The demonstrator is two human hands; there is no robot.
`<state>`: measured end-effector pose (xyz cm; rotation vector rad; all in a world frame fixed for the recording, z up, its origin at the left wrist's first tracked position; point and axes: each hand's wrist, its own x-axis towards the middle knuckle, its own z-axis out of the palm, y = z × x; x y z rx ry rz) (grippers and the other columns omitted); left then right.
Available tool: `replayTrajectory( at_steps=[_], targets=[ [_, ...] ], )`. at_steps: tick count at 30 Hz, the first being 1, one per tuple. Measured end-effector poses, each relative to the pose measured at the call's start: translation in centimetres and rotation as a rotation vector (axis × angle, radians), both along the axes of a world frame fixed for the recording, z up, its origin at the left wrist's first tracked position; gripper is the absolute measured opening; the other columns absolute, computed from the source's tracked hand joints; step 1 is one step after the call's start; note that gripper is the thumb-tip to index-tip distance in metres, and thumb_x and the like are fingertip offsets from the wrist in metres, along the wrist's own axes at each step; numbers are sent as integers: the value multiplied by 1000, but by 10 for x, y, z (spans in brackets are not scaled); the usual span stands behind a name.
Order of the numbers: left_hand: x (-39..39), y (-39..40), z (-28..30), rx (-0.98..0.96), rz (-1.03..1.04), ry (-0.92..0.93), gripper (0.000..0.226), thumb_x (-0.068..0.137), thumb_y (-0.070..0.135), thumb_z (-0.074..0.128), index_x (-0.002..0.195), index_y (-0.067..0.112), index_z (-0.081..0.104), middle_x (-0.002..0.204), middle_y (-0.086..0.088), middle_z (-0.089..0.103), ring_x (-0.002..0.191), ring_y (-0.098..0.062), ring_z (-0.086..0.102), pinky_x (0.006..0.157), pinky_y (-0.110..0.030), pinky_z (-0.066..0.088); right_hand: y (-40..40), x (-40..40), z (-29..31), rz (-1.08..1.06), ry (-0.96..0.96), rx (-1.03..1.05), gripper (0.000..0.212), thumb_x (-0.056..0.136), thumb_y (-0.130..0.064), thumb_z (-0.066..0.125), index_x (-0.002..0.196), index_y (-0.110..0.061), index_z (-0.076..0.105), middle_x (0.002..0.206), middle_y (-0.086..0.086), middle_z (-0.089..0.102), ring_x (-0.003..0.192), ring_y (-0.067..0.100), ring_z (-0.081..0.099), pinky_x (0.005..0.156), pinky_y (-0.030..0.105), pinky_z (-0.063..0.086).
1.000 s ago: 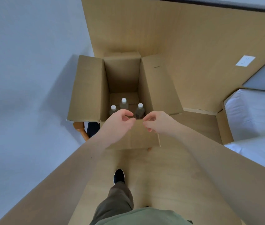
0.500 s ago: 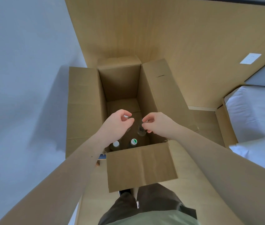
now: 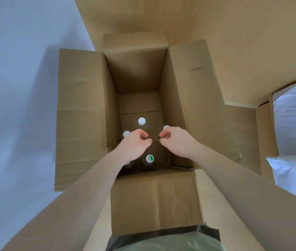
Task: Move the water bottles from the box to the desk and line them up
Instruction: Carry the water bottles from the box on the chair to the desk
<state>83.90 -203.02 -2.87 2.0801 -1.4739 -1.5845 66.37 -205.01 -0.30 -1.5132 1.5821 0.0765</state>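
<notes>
An open cardboard box stands below me with several clear water bottles upright inside. White caps show at the far middle and at the left. A cap with a green logo sits nearer me. My left hand hangs inside the box with its fingers curled, nothing visible in it, beside the left cap. My right hand pinches at the neck of the right bottle. Another bottle is mostly hidden under my left wrist.
The box's four flaps stand open, the near flap against my legs. A wooden panel rises behind the box, a white bed is at the right and a pale wall at the left.
I have stepped up to the box and now look straight down into it. Both hands have gone down among the bottles, and the right hand has reached the right bottle.
</notes>
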Motion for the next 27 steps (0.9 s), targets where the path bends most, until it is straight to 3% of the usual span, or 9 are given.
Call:
replayTrajectory(
  at_steps=[7, 9, 12, 15, 17, 19, 22, 24, 27],
  targets=[
    [-27, -25, -64, 187, -2, -70, 33, 98, 29, 57, 130, 20, 55, 117, 1, 63, 94, -11, 60, 72, -23, 46, -15, 0, -30, 45, 50, 53, 33, 96, -25, 48, 126, -20, 59, 109, -1, 66, 88, 11, 61, 71, 21, 46],
    [-33, -27, -80, 277, -20, -106, 39, 99, 29, 56, 136, 17, 51, 116, -2, 64, 87, -11, 61, 65, -23, 46, -16, 0, -36, 41, 50, 56, 31, 95, -25, 48, 124, -19, 60, 109, 0, 65, 90, 12, 59, 74, 23, 47],
    [-43, -30, -101, 391, -89, -183, 44, 101, 27, 53, 141, 12, 46, 102, -3, 60, 74, -12, 58, 53, -23, 41, -17, 0, -43, 34, 36, 59, 30, 96, -26, 49, 123, -19, 60, 110, -1, 65, 91, 11, 59, 77, 24, 48],
    [-50, -29, -121, 560, -130, -233, 37, 98, 26, 56, 131, 10, 54, 87, -5, 53, 68, -21, 55, 60, -31, 56, -18, -2, -46, 27, 19, 69, 31, 96, -28, 50, 125, -19, 59, 114, -1, 65, 97, 12, 60, 84, 26, 50],
    [-52, -27, -133, 706, -65, -203, 52, 93, 25, 65, 140, 12, 46, 109, -12, 54, 69, -31, 51, 61, -39, 62, -18, -5, -48, 21, 14, 80, 32, 97, -28, 50, 126, -20, 59, 115, 0, 65, 100, 13, 60, 87, 28, 51],
    [-54, -27, -143, 778, -8, -191, 74, 89, 22, 70, 152, 16, 31, 135, -17, 47, 69, -37, 49, 47, -39, 58, -18, -6, -50, 19, 14, 95, 32, 97, -29, 50, 127, -20, 58, 116, -1, 64, 101, 13, 60, 89, 29, 51],
    [-55, -31, -158, 836, 61, -183, 80, 85, 19, 74, 152, 13, 31, 133, -22, 48, 72, -40, 52, 37, -36, 53, -18, -4, -53, 14, 15, 96, 31, 98, -30, 50, 127, -21, 57, 116, -2, 64, 101, 12, 59, 89, 29, 52],
    [-57, -31, -165, 838, 84, -150, 77, 86, 23, 73, 151, 13, 33, 131, -21, 51, 83, -38, 59, 49, -38, 59, -19, -3, -55, 3, 19, 88, 30, 99, -30, 50, 127, -22, 57, 115, -3, 64, 100, 11, 60, 88, 26, 51],
    [-58, -23, -171, 805, 116, -99, 74, 88, 31, 70, 149, 9, 35, 128, -20, 57, 100, -33, 65, 83, -43, 60, -19, -3, -58, 0, 25, 81, 30, 99, -29, 50, 127, -22, 58, 115, -2, 64, 99, 10, 60, 87, 25, 51]
  ],
)
